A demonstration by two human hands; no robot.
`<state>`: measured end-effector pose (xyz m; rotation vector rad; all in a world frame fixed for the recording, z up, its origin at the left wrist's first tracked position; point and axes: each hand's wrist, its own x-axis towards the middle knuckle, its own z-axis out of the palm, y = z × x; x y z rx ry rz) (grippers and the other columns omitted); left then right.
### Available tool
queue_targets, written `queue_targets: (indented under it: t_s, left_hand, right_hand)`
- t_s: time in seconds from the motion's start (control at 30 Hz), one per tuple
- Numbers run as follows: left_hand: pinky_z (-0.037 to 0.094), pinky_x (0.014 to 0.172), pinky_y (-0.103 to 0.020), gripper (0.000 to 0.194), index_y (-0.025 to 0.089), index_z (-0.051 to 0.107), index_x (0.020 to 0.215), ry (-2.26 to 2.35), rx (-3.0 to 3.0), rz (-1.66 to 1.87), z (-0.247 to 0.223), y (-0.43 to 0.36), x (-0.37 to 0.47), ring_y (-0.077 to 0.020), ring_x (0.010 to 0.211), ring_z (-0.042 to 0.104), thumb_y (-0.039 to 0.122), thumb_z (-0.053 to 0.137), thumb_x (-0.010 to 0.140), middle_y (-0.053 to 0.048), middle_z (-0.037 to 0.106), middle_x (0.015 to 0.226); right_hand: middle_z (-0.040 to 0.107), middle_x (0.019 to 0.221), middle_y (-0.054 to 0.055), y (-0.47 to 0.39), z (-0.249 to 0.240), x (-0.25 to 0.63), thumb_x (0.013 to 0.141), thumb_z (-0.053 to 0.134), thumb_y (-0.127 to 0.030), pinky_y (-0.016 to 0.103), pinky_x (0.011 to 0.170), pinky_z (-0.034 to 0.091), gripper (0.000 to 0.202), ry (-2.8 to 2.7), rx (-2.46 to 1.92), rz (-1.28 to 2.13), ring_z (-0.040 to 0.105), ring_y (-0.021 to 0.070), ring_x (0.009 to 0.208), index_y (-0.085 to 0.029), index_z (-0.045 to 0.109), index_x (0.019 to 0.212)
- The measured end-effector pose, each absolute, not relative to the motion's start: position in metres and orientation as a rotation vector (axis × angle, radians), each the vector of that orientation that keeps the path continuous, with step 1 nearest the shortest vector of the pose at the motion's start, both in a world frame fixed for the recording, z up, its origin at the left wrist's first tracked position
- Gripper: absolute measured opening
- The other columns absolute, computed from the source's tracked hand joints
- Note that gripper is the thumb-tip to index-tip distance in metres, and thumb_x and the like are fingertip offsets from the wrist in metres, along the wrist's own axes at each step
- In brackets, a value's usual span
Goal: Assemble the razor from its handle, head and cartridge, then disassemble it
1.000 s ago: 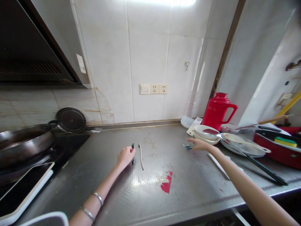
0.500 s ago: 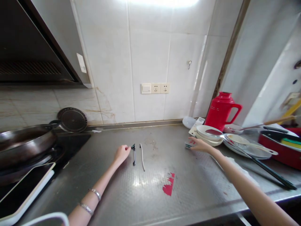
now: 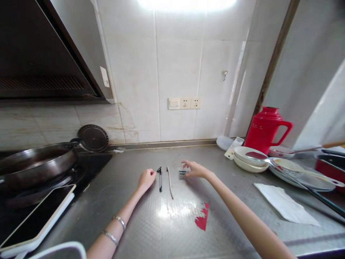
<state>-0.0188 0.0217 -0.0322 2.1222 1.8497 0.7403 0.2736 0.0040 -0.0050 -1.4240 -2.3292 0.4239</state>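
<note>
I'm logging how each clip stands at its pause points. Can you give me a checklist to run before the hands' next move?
1. Small striped item at the right hand's fingertips: ok.
2. Striped item lifted off the counter: cannot tell.
3. Left hand touching the razor-like black item: cannot tell; its fingers are right beside the upper end.
4. Black item and thin pale strip lying apart: ok.
5. Counter surface unmarked: not ok; a ragged red patch shows nearer the front edge.
</note>
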Motion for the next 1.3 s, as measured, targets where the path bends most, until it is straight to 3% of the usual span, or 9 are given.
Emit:
queue_targets:
  t_s: [0.57, 0.7, 0.83, 0.93, 1.07, 1.3]
  left_hand:
    - [0.032, 0.057, -0.024, 0.029, 0.017, 0.063, 0.074, 1.973, 2.167, 0.609, -0.025, 0.012, -0.017, -0.0169, 0.073, 0.060, 0.031, 0.039, 0.083, -0.007, 0.068, 0.079]
    - [0.038, 0.066, -0.027, 0.029, 0.018, 0.063, 0.082, 2.082, 2.210, 0.518, -0.020, 0.010, -0.025, -0.0201, 0.083, 0.060, 0.032, 0.037, 0.084, -0.009, 0.067, 0.086]
    - [0.037, 0.083, -0.032, 0.032, 0.015, 0.058, 0.099, 2.176, 2.388, 0.567, -0.018, 0.015, -0.039, -0.0235, 0.102, 0.053, 0.032, 0.036, 0.085, -0.014, 0.060, 0.106]
    - [0.032, 0.093, -0.038, 0.044, 0.011, 0.049, 0.118, 2.220, 2.431, 0.550, -0.024, 0.022, -0.048, -0.0284, 0.117, 0.042, 0.037, 0.032, 0.087, -0.019, 0.047, 0.127]
    - [0.021, 0.101, -0.047, 0.054, 0.013, 0.036, 0.133, 2.181, 2.395, 0.414, -0.038, 0.031, -0.053, -0.0324, 0.131, 0.022, 0.043, 0.026, 0.088, -0.018, 0.028, 0.142]
    - [0.022, 0.101, -0.051, 0.051, 0.018, 0.040, 0.131, 2.084, 2.390, 0.316, -0.047, 0.035, -0.055, -0.0327, 0.131, 0.024, 0.042, 0.025, 0.088, -0.015, 0.032, 0.141]
  right_hand:
    - [0.061, 0.110, 0.006, 0.011, -0.013, 0.239, 0.057, 0.065, -0.021, 0.027, 0.075, 0.044, 0.073, -2.382, -1.393, 0.530, 0.058, 0.0187, 0.089, -0.020, 0.043, 0.126]
    - [0.060, 0.110, 0.008, 0.011, -0.009, 0.246, 0.065, 0.062, -0.027, 0.027, 0.077, 0.044, 0.055, -2.306, -1.396, 0.463, 0.058, 0.0180, 0.088, -0.017, 0.051, 0.118]
    - [0.062, 0.107, 0.011, 0.011, -0.010, 0.265, 0.080, 0.048, -0.032, 0.031, 0.085, 0.041, 0.035, -2.181, -1.584, 0.204, 0.055, 0.0212, 0.098, -0.014, 0.058, 0.108]
    - [0.053, 0.123, 0.014, 0.010, -0.022, 0.279, 0.086, 0.039, -0.036, 0.036, 0.093, 0.035, 0.042, -2.125, -1.758, 0.034, 0.044, 0.0252, 0.116, -0.015, 0.052, 0.120]
    - [0.040, 0.137, 0.013, 0.008, -0.044, 0.288, 0.089, 0.032, -0.039, 0.041, 0.099, 0.030, 0.047, -2.121, -1.902, 0.016, 0.033, 0.0250, 0.126, -0.016, 0.044, 0.129]
    - [0.044, 0.135, 0.009, 0.006, -0.053, 0.289, 0.088, 0.032, -0.036, 0.038, 0.101, 0.026, 0.044, -2.088, -1.927, -0.037, 0.035, 0.0222, 0.126, -0.019, 0.051, 0.124]
